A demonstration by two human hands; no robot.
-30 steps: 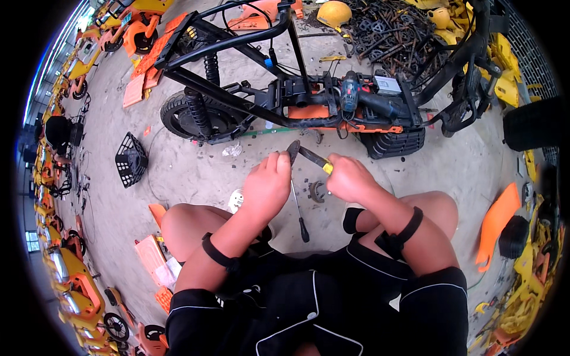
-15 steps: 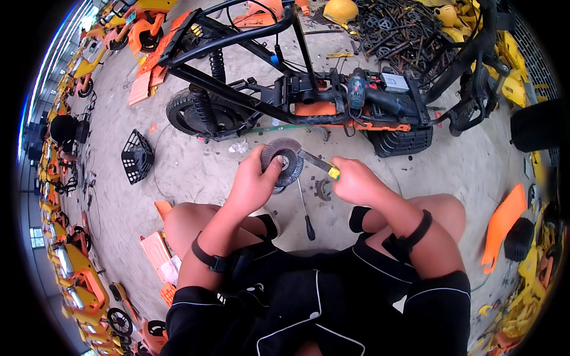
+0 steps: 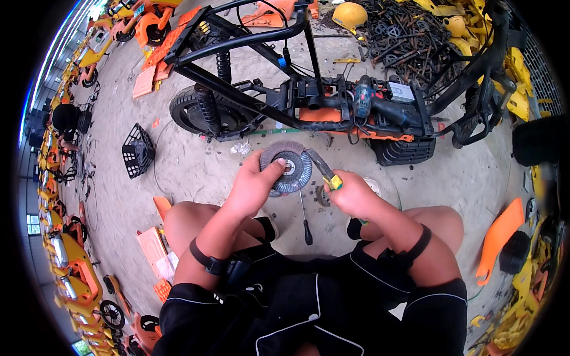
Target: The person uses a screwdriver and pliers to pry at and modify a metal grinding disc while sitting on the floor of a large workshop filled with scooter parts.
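My left hand (image 3: 252, 187) grips a round flap sanding disc (image 3: 300, 172), thumb across its face near the centre hub. In my right hand (image 3: 353, 196) is a flat metal tool (image 3: 319, 163) with a yellow-and-green grip, its far end at the disc's upper right rim. A long screwdriver (image 3: 307, 231) lies on the floor between my feet, its upper part behind the disc. A curved dark part (image 3: 322, 196) is half hidden beside my right hand.
A stripped black scooter frame (image 3: 237, 93) stands ahead, a cordless drill (image 3: 363, 95) on it. Metal parts (image 3: 404, 41) pile behind. A black basket (image 3: 136, 151) lies left, an orange panel (image 3: 499, 237) right. Scooters (image 3: 80, 267) line the left; another person (image 3: 68, 127) is partly visible there.
The disc was nearly edge-on and now turns its face toward me. My right hand has shifted slightly down and right, tilting the tool more steeply against the rim.
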